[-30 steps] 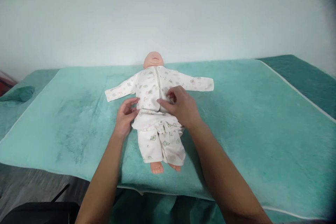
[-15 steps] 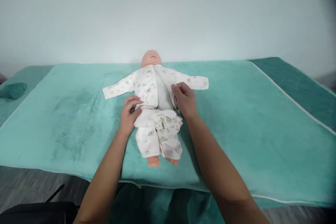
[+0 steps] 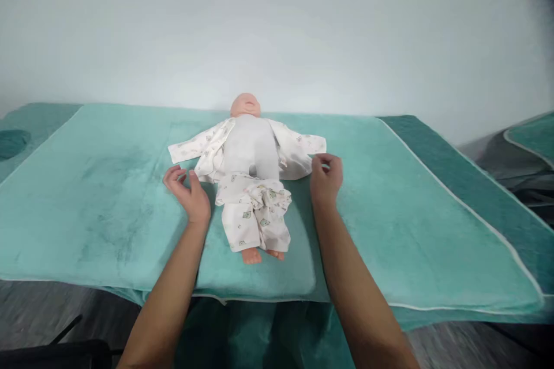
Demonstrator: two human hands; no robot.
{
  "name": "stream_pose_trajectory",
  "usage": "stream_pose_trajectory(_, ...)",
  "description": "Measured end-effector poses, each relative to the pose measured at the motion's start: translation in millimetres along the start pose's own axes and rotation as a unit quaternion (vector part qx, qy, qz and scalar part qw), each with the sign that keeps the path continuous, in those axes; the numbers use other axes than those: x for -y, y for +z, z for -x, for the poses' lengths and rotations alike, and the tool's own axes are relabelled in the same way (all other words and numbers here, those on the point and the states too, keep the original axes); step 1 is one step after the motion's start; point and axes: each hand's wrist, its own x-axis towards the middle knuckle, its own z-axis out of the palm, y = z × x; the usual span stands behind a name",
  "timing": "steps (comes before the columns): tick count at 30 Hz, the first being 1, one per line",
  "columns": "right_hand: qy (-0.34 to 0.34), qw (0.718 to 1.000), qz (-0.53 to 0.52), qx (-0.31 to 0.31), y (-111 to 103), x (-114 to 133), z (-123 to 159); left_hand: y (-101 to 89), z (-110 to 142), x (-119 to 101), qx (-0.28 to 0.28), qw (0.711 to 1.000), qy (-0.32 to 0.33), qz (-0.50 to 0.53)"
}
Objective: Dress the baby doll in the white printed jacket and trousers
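Note:
A baby doll (image 3: 250,147) lies on its back on a teal towel (image 3: 108,184), head toward the wall. Its white printed shirt (image 3: 208,147) is spread open to both sides, baring a white torso. Printed trousers (image 3: 255,213) cover the legs, and two bare feet stick out below. My left hand (image 3: 188,193) hovers just left of the shirt's left flap, fingers loosely curled and apart, holding nothing. My right hand (image 3: 325,179) is at the edge of the right flap, fingers bent in a loose pinch; whether it holds cloth I cannot make out.
The towel covers a padded table (image 3: 433,144) with a darker teal cover showing at the right. A white wall (image 3: 277,34) runs behind. A rolled dark teal cloth (image 3: 11,141) lies far left. Another covered surface (image 3: 532,138) stands at the right edge.
The shirt front has been pulled open: both hands moved outward from the doll's middle, left hand to the left, right hand to the right, spreading the flaps. The camera tilted up a little.

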Motion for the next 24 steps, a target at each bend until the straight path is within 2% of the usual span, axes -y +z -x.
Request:
stream_pose_trajectory(2, 0.002, 0.988, -0.024, 0.151, 2.8, 12.4, 19.2, -3.5, 3.5, -1.3, 0.096, 0.993, 0.057, -0.044)
stream_pose_trajectory(4, 0.009, 0.956, -0.051, 0.289, 2.2, 22.3, 35.2, -3.2, 3.4, 3.7, 0.209, 0.974, 0.067, -0.057)
stream_pose_trajectory(6, -0.01, 0.931, -0.084, 0.354, -2.5, 28.0, 45.2, 0.2, 0.9, 12.7, 0.276, 0.957, 0.049, -0.075)
stream_pose_trajectory(8, -0.028, 0.918, -0.124, 0.376, -9.1, 30.0, 49.3, 4.8, -1.7, 21.2, 0.287, 0.952, 0.029, -0.098)
stream_pose_trajectory(11, -0.018, 0.9, -0.16, 0.405, -16.7, 29.1, 49.3, 9.0, -3.1, 26.1, 0.261, 0.957, 0.034, -0.125)
stream_pose_trajectory(17, 0.021, 0.869, -0.194, 0.455, -16.4, 23.7, 45.1, 15.0, -14.0, 18.1, 0.224, 0.955, 0.06, -0.187)
stream_pose_trajectory(21, 0.043, 0.858, -0.205, 0.469, -15.0, 21.5, 43.7, 38.8, -34.2, 16.1, 0.269, 0.94, 0.103, -0.183)
stream_pose_trajectory(24, 0.035, 0.858, -0.205, 0.47, -14.7, 20.7, 43.3, 61.3, -48.5, 21.1, 0.293, 0.926, 0.109, -0.213)
